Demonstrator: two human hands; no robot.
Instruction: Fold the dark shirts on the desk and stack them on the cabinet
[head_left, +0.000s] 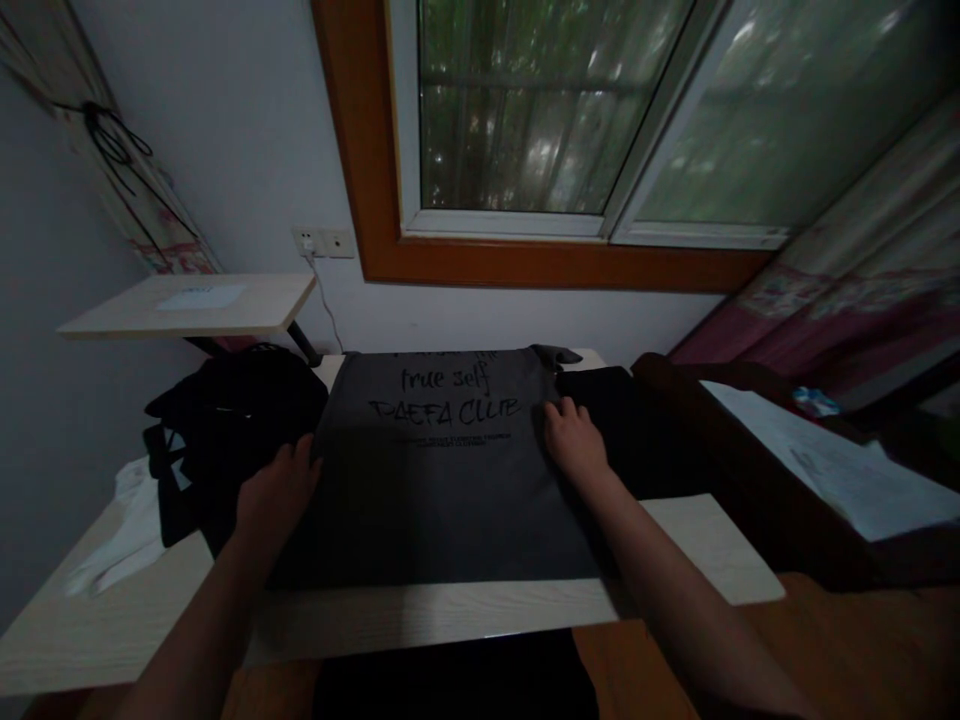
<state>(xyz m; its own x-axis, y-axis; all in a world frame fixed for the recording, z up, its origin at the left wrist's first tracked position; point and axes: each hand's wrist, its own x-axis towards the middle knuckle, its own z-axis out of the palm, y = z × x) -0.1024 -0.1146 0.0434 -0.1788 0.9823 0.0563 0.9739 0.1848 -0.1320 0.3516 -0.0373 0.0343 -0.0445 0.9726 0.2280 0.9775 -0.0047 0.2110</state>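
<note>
A dark grey T-shirt with black lettering, including "true self", lies spread on the pale wooden table. At its left edge is my left hand, fingers bent and closed on the cloth. My right hand pinches the opposite edge, level with the lettering. The fabric between them looks mostly flat, and its far right corner is bunched up. Beside my left hand sits a heap of black fabric. A folded black cloth lies just right of my right hand.
White cloth lies at the table's left side. A small raised shelf bearing a paper stands at the back left. To the right is a dark brown piece of furniture with a white sheet on it. A window is ahead.
</note>
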